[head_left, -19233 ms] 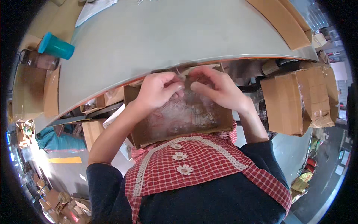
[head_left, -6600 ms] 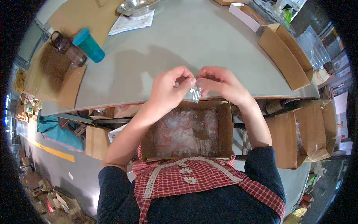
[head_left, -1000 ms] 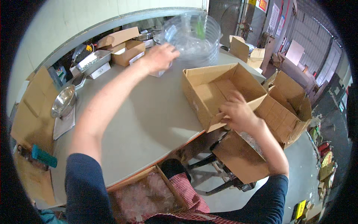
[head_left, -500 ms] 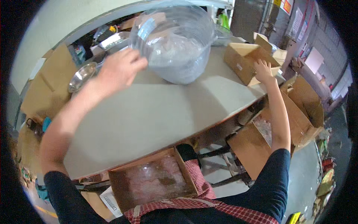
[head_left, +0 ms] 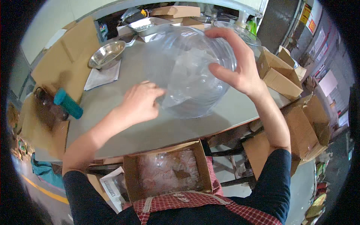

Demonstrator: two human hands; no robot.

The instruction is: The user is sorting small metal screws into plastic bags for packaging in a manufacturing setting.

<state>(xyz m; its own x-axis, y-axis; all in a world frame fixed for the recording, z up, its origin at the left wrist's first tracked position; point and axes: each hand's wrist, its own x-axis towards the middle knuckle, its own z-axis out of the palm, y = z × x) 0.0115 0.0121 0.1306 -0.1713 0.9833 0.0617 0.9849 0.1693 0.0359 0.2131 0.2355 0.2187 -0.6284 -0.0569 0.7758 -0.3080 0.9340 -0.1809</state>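
A large clear round plastic tub (head_left: 191, 107) is tilted above the grey table, with crumpled clear plastic film (head_left: 191, 75) inside it. My right hand (head_left: 240, 71) grips the tub at its right rim, thumb and fingers apart around the edge. Close against the tub's lower left side is my left hand (head_left: 138, 103), its fingers curled in; whatever they hold, if anything, is too small to make out. In front of my body sits an open cardboard box (head_left: 129, 178) with small clear plastic packets (head_left: 168, 168) in it.
Back left on the table (head_left: 112, 127) are a steel bowl (head_left: 107, 54), papers (head_left: 103, 77) and a metal tray (head_left: 149, 25). A teal bottle (head_left: 68, 104) leans at the left edge. Cardboard boxes stand on the right, one open box (head_left: 279, 73) on the tabletop. A clear lid-like disc (head_left: 240, 33) lies behind.
My right hand has left the small open cardboard box and taken hold of the tub's right rim. The tub has come nearer and tilted. My left hand has moved lower, beside it.
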